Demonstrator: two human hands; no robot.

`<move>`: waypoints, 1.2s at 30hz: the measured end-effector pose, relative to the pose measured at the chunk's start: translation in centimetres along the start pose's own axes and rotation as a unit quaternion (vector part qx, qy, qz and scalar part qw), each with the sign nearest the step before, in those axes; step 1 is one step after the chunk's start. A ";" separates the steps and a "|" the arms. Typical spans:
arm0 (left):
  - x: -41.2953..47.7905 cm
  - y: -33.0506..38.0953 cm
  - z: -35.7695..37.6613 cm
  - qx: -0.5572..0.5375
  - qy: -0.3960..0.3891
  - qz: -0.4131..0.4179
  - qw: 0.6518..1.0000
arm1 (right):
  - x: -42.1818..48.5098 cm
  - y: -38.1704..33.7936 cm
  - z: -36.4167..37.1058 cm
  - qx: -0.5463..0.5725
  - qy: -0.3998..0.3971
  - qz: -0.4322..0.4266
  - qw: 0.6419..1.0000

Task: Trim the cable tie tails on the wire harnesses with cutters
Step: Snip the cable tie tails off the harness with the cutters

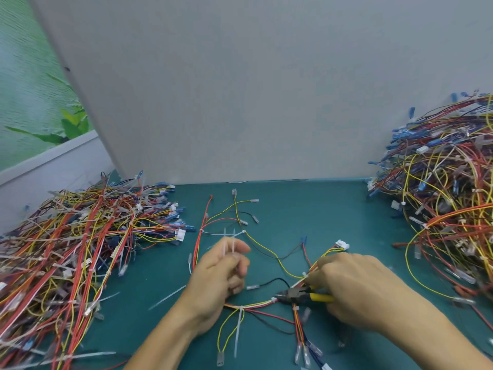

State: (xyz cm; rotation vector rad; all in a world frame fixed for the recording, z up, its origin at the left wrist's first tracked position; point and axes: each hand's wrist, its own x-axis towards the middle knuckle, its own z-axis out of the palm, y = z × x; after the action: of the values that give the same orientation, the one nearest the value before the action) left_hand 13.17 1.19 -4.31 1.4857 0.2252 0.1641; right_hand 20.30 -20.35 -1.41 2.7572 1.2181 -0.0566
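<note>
**Position of the work.** The right hand [354, 289] grips the cutters [293, 295] by their yellow handles, with its fingers [324, 265] curled round them. The dark cutter nose points left. It lies against the trunk of the wire harness [254, 306], just beside a white cable tie [273, 299]. Whether the blades are parted cannot be told. The harness is spread flat on the green desk [333, 209], between the two hands.

The left hand [221, 279] is held just left of the cutter nose, over the far end of the trunk. Its fingers [240, 248] are curled and pinch what appear to be two white cut tails [229, 247] standing upright. Motion blur prevents a firm count.

**Surroundings.** An untrimmed tail [238, 335] runs from a tie on the trunk toward the near edge of the desk, apart from the cutters. A loose tail [166, 298] lies on the desk, left of the left wrist. The left pile [80, 249] and the right pile [440, 196] of harnesses flank the work area, both well apart from the cutters. A grey panel [240, 89] stands along the back of the desk.

**Quantities.**
- Cutters: one pair.
- Harnesses spread out for work: one.
- Harness piles: two.
- Long tails on the spread harness: one.
</note>
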 end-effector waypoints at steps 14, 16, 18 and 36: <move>-0.6 -0.1 -1.1 0.415 -0.176 0.115 0.885 | -1.6 1.8 -2.2 -0.012 -0.052 0.074 0.996; -0.5 -0.3 -0.8 0.431 -0.174 0.122 0.877 | -1.6 1.7 -2.2 -0.016 -0.030 0.068 0.997; -0.4 -0.5 -0.8 0.415 -0.169 0.126 0.885 | -1.6 1.3 -2.3 -0.006 -0.025 0.053 0.998; -0.1 -0.3 -0.8 0.384 -0.128 0.117 0.907 | -0.7 -1.1 -1.2 0.009 0.005 0.004 1.000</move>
State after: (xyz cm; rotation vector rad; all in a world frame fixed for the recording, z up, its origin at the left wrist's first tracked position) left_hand 12.87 1.92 -4.63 2.3014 -0.1292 0.0691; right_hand 18.98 -19.97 -0.28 2.7811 1.2152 -0.0541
